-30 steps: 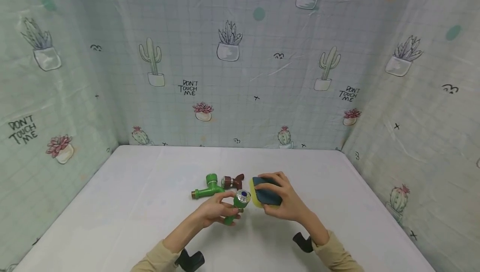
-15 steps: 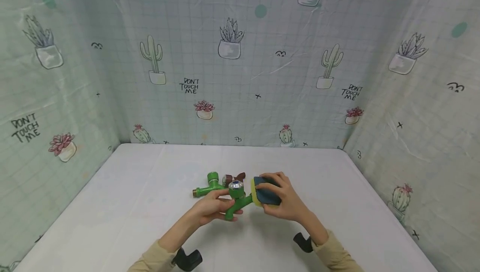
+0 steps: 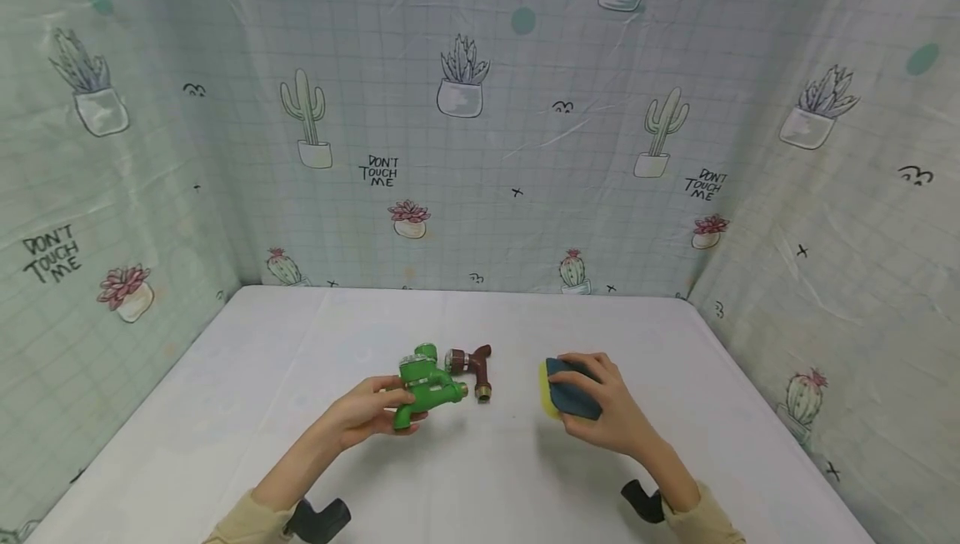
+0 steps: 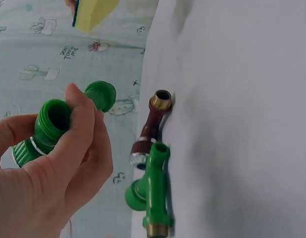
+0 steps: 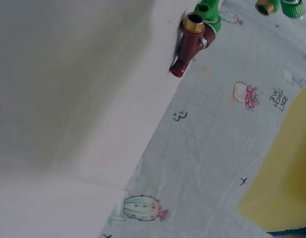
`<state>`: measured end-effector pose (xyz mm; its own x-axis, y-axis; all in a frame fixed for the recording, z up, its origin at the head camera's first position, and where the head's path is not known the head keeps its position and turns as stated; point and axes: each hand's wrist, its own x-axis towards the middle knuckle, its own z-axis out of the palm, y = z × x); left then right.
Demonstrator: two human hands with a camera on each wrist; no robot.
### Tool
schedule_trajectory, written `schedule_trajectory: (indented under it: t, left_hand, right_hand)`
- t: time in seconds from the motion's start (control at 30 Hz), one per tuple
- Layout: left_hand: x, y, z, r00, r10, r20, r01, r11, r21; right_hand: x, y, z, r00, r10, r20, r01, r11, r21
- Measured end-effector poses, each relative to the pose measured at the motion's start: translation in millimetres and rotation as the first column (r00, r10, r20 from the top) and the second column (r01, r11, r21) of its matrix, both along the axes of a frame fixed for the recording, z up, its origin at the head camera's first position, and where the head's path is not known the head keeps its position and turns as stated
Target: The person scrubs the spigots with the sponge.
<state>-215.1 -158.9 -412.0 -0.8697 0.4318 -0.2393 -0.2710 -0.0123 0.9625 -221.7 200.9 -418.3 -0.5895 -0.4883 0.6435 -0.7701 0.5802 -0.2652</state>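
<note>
My left hand (image 3: 367,412) holds a green tap (image 3: 435,396) above the white table, its brass-ended inlet pointing right. Two openings of this tap (image 4: 49,125) face the left wrist camera. A second green tap (image 4: 155,191) lies on the table, partly hidden behind the held one in the head view. Beside it lies a brown tap (image 3: 477,367) with a brass end. Over to the right, my right hand (image 3: 611,411) grips a sponge (image 3: 573,391) with a dark blue face and a yellow body. A wide gap separates the sponge from the held tap.
The white table (image 3: 225,411) is bordered by a hanging cloth (image 3: 360,111) printed with cacti at the back and sides. A black curved piece (image 3: 322,521) shows at my left wrist, another black piece (image 3: 642,501) at the right.
The held green tap has moved left, away from the sponge, and turned. My right hand has shifted right with the sponge. The brown tap now shows fully.
</note>
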Motion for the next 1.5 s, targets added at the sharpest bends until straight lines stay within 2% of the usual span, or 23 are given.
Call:
schedule_trajectory:
  t: [0.13,0.27,0.4,0.5,0.7,0.9,1.1,1.3,1.5]
  left_hand:
    - [0.4,-24.4,-2.5,0.999,0.046,0.020,-0.045,0.998,-0.036]
    - [-4.5,-50.5,-3.6,0.996,0.081,0.029,-0.080,0.996,-0.039]
    - [-14.7,-71.3,-2.4,0.992,0.120,0.027,-0.119,0.993,-0.020]
    - [-27.1,-80.8,-1.6,0.988,0.152,0.029,-0.151,0.988,-0.024]
    - [-58.9,-86.5,-8.1,0.976,0.206,0.067,-0.201,0.977,-0.077]
    - [-77.3,-84.4,-18.1,0.971,0.216,0.104,-0.208,0.975,-0.084]
    - [-87.7,-84.3,-24.9,0.955,0.248,0.162,-0.239,0.968,-0.073]
    - [-92.7,-86.2,-32.4,0.938,0.264,0.227,-0.264,0.964,-0.030]
    - [-93.5,-85.3,-38.2,0.922,0.310,0.234,-0.312,0.950,-0.030]
  right_hand:
    - [4.7,13,-2.9,0.999,-0.034,0.027,0.035,0.999,-0.005]
    - [8.6,23,-4.6,0.998,-0.061,0.035,0.062,0.998,-0.008]
    - [10.5,28,-5.9,0.997,-0.080,0.021,0.080,0.997,-0.008]
    - [11.7,30,-6.7,0.996,-0.092,0.021,0.092,0.996,-0.007]
    - [15.8,28,-5.4,0.995,-0.095,0.031,0.095,0.995,-0.013]
    - [15.7,26,-7.7,0.995,-0.095,0.032,0.095,0.995,-0.007]
    - [16.3,25,-8.6,0.996,-0.088,0.035,0.088,0.996,-0.007]
    - [16.7,24,-9.5,0.995,-0.089,0.036,0.090,0.996,-0.009]
    - [15.8,22,-11.3,0.996,-0.084,0.029,0.084,0.996,-0.012]
